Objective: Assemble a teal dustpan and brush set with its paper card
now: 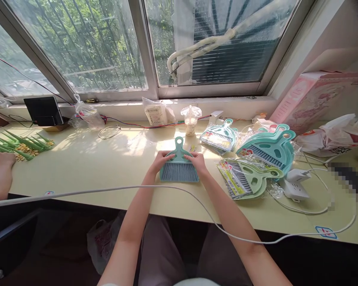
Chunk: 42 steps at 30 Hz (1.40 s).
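Observation:
A teal dustpan and brush set (179,171) lies on the pale yellow table (92,167), its handle with a hole pointing toward the window and grey bristles toward me. My left hand (161,161) grips its left edge, thumb on top. On its right edge my right hand (197,162) holds on in the same way. A small yellow-green label (193,148) shows just behind my right hand. To the right are wrapped sets: a light teal one (219,137), a stack of teal ones (271,149) and a green one (247,178).
A white cable (173,186) crosses in front of me over my forearms. Behind stand a drink cup (191,121) and a plastic packet (156,113). A white power adapter (295,188) sits right. At far left, another person's hand (1,159) rests by green spiky pieces (26,143).

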Each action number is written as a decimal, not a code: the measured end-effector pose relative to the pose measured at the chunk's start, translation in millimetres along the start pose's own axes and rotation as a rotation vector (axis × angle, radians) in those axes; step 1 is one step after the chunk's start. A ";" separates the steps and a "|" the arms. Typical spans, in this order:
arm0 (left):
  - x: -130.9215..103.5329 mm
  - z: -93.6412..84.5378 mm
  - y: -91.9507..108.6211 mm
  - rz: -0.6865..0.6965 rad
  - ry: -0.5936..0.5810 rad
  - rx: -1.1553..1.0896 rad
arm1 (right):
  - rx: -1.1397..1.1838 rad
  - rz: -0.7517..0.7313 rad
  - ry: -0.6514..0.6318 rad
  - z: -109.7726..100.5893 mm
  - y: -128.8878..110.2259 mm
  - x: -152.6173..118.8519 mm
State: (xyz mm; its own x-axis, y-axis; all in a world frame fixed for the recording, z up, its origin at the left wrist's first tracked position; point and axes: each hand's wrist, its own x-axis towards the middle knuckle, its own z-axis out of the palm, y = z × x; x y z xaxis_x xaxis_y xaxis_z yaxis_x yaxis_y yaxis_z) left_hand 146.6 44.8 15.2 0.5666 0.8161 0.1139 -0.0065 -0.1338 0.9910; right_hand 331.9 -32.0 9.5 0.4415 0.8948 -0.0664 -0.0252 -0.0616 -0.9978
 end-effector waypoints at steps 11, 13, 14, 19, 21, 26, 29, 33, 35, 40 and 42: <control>-3.1 -13.9 0.4 -0.180 -0.241 -0.083 | -0.249 -0.189 -0.117 -17.6 4.6 21.2; -3.0 -16.2 -1.7 -0.218 -0.250 -0.123 | -0.361 -0.280 -0.002 -24.1 5.7 25.8; -2.5 -17.3 -3.2 -0.212 -0.221 -0.148 | -0.419 -0.311 0.051 -27.2 6.3 27.5; 4.5 -28.0 -15.7 -0.112 0.059 -0.366 | -0.961 -0.303 0.000 -29.7 10.4 26.0; 8.1 -33.6 -22.3 -0.105 0.186 -0.469 | -1.124 -0.278 -0.084 -24.4 10.8 21.9; 14.4 -42.7 -32.1 -0.106 0.438 -0.602 | -1.070 -0.262 -0.227 -16.5 8.2 19.7; 14.8 -44.0 -31.2 -0.124 0.497 -0.597 | -0.905 -0.263 -0.165 -18.8 9.3 25.5; 12.2 -42.0 -26.4 -0.151 0.487 -0.545 | -0.756 -0.234 -0.112 -20.2 10.2 28.0; 10.5 -40.0 -23.9 -0.163 0.467 -0.536 | -0.842 -0.190 -0.058 -18.7 7.0 23.0; 8.0 -35.4 -19.2 -0.173 0.434 -0.504 | -1.096 -0.064 -0.078 -15.0 -9.5 -1.9; 8.4 -33.9 -18.6 -0.192 0.424 -0.487 | -1.103 -0.077 -0.139 -13.9 -15.5 -10.3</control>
State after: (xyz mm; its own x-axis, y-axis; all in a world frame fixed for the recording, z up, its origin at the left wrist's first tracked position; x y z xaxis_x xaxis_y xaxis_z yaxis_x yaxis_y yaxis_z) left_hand 123.7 73.3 0.1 0.2232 0.9635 -0.1476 -0.3649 0.2230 0.9039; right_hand 340.2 -46.4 25.7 0.3012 0.9508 -0.0731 0.8391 -0.3007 -0.4534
